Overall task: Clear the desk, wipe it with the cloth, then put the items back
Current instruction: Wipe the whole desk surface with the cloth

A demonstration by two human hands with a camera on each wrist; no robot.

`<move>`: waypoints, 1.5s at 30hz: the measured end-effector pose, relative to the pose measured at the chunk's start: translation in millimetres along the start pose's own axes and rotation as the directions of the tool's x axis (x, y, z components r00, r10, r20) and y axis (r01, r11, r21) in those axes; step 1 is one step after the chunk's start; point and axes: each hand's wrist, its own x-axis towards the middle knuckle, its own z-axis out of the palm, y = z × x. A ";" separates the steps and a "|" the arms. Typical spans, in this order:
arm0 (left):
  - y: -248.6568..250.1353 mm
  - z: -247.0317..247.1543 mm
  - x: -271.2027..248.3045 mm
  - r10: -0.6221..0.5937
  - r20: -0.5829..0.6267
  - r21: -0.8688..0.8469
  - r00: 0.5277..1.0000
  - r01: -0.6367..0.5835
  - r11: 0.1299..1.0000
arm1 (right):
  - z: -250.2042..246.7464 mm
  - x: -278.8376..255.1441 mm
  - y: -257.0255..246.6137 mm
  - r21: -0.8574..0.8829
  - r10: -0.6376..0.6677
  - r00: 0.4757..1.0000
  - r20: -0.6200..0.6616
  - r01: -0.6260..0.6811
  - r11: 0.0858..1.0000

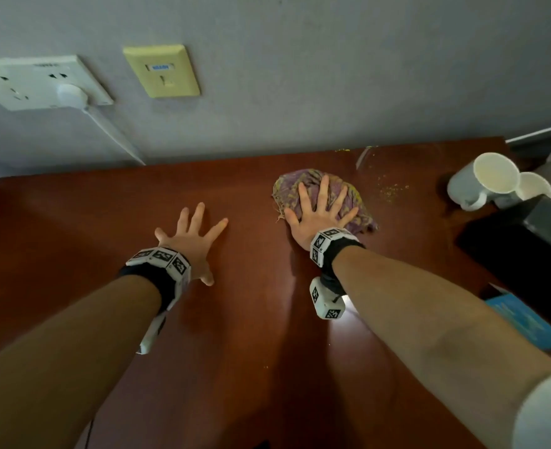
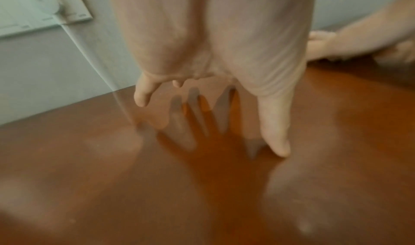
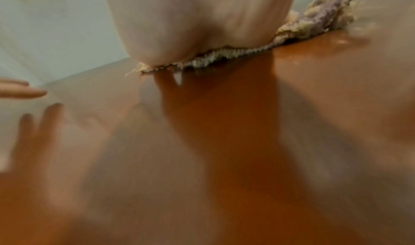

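A purple and yellow cloth (image 1: 358, 202) lies bunched on the red-brown desk (image 1: 251, 319), near its back edge. My right hand (image 1: 319, 215) presses flat on the cloth with fingers spread; the right wrist view shows the palm (image 3: 197, 18) on the cloth's frayed edge (image 3: 224, 53). My left hand (image 1: 193, 238) rests flat on the bare wood to the left, fingers spread and holding nothing. In the left wrist view that hand (image 2: 213, 44) hovers close over the desk (image 2: 202, 195). Yellow crumbs (image 1: 390, 188) lie scattered just right of the cloth.
White mugs (image 1: 484, 181) stand at the desk's right end beside a dark box (image 1: 526, 251) and a blue booklet (image 1: 526, 322). On the wall behind are a white socket panel (image 1: 31, 81) with a plug and cable, and a yellow wall plate (image 1: 162, 71).
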 end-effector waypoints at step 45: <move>99.5 -55.5 57.2 0.120 0.060 0.015 0.991 -0.121 0.993 | -58.9 107.8 71.2 0.109 0.117 0.991 -0.061 -0.110 0.988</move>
